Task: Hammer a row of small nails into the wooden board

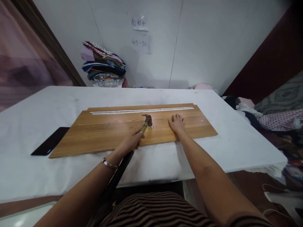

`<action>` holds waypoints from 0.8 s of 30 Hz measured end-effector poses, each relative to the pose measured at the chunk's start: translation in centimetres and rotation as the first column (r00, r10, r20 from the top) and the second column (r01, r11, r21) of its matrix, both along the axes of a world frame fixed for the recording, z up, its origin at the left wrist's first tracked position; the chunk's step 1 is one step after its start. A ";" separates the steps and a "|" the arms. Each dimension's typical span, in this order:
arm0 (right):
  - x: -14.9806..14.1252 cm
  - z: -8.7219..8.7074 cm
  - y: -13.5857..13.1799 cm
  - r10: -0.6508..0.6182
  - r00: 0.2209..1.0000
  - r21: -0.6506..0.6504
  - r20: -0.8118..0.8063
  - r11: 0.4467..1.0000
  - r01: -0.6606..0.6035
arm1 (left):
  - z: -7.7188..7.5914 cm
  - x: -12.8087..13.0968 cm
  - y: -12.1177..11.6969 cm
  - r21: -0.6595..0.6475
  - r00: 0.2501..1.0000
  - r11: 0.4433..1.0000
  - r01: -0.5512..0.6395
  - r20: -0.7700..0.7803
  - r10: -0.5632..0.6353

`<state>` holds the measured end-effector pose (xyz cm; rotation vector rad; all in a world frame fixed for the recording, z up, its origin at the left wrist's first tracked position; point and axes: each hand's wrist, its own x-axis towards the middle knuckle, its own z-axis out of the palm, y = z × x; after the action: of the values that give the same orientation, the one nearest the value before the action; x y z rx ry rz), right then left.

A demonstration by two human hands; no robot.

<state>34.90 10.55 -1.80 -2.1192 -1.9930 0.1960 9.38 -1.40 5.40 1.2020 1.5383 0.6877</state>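
My left hand [131,140] is closed around the handle of a claw hammer [148,120], with the dark grip running back under my forearm. The hammer head is over the middle of a brown wood-grain board [87,135], near a row of small dark spots or nails [153,126]; whether it touches them I cannot tell. My right hand [177,123] rests palm down on the board, right of the hammer, with its fingers apart. A few thin nails [107,124] appear to lie on the board's left part. Two long pale strips [142,111] run along its far side.
A white-covered table [203,97] bears the board. A black flat device, seemingly a phone or tablet, [48,143] lies by the board's left end. Folded cloth [104,67] is stacked at the wall. More fabric [272,123] is heaped beyond the table's right edge.
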 end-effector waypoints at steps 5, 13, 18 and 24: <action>0.1 -0.1 0.0 0.006 1.000 0.000 -0.009 1.000 -0.006 | -0.4 0.1 0.1 -0.009 0.997 0.999 0.047 -0.054 -0.047; 0.0 -0.1 0.1 -0.002 1.000 -0.008 -0.004 1.000 0.002 | -0.1 0.1 0.0 0.006 0.999 0.999 0.035 -0.025 -0.035; 0.0 0.0 0.0 0.008 1.000 0.009 -0.009 1.000 -0.008 | -0.6 0.4 0.0 0.013 0.998 0.999 0.047 -0.040 -0.046; 0.1 0.0 0.0 0.010 1.000 0.013 0.000 1.000 -0.010 | -0.1 0.4 0.1 0.011 0.998 0.999 0.052 -0.030 -0.051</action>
<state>34.96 10.51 -1.85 -2.1017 -1.9997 0.1846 9.73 -1.34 5.26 1.2612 1.5247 0.6482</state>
